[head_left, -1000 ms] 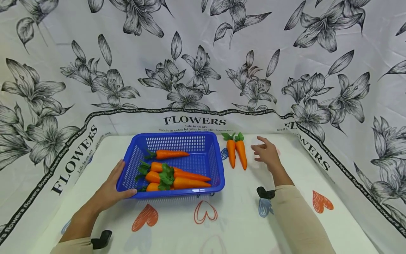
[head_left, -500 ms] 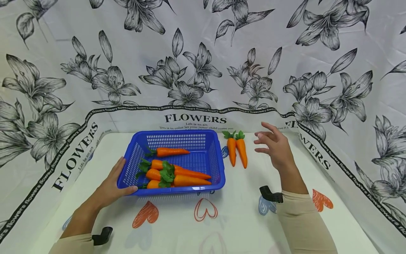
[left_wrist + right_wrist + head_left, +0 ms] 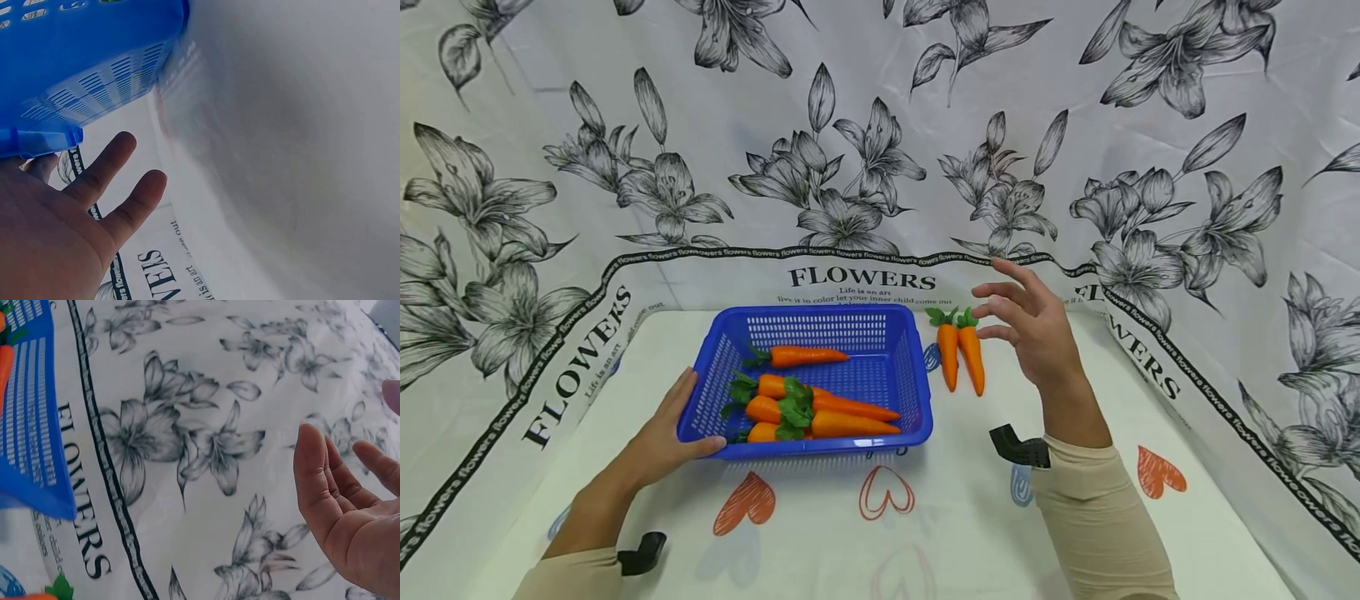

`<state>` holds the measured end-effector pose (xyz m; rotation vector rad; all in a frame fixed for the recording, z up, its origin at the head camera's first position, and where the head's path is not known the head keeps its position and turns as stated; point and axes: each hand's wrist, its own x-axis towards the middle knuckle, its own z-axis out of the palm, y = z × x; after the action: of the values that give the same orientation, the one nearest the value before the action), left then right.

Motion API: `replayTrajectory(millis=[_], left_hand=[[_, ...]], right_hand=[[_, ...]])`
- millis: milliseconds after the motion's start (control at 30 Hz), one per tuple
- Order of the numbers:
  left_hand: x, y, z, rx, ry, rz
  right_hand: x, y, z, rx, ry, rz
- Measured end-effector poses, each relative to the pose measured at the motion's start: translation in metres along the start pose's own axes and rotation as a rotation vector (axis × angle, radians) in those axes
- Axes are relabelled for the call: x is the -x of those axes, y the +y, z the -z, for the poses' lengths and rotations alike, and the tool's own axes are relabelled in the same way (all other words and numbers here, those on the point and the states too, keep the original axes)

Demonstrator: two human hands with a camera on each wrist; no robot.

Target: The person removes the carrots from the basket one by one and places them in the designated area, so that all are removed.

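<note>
A blue plastic basket (image 3: 850, 448) with perforated walls stands left of centre on the table. Inside it lie several orange carrots (image 3: 853, 424) with green leafy tops. My left hand (image 3: 655, 442) rests against the basket's left side, its thumb on the front-left corner. In the left wrist view, straight, spread fingers (image 3: 134, 203) lie beside and below the blue wall. To the right of the basket, two carrots (image 3: 972, 362) lie side by side on the table. Raised near their leafy tops, my right hand (image 3: 1037, 333) holds nothing, its fingers loosely bent and apart; it partly overlaps one top.
A white table cover (image 3: 805, 542) printed with hearts spreads under everything. Behind and along both sides hangs a white curtain (image 3: 880, 217) with black flower drawings. Dark wrist-worn pieces (image 3: 1018, 446) stick out at both sleeves.
My right hand has risen from beside the two carrots, first drifting right and then left toward their tops. The left hand stays at the basket, and the carrots keep their places.
</note>
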<state>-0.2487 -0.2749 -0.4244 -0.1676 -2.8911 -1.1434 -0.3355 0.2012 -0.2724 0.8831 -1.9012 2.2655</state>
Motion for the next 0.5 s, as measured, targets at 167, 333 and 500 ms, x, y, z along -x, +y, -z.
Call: replayTrajectory(millis=[167, 333, 500], left_hand=[[0.002, -0.002, 0.000, 0.003, 0.002, 0.003], [0.002, -0.001, 0.000, 0.006, 0.003, 0.010], [0.002, 0.001, 0.001, -0.001, 0.003, 0.011]], right_hand=[[-0.016, 0.004, -0.022, 0.003, -0.063, 0.009], [-0.031, 0.011, -0.043, -0.027, -0.147, 0.000], [-0.044, 0.023, -0.056, -0.018, -0.234, -0.002]])
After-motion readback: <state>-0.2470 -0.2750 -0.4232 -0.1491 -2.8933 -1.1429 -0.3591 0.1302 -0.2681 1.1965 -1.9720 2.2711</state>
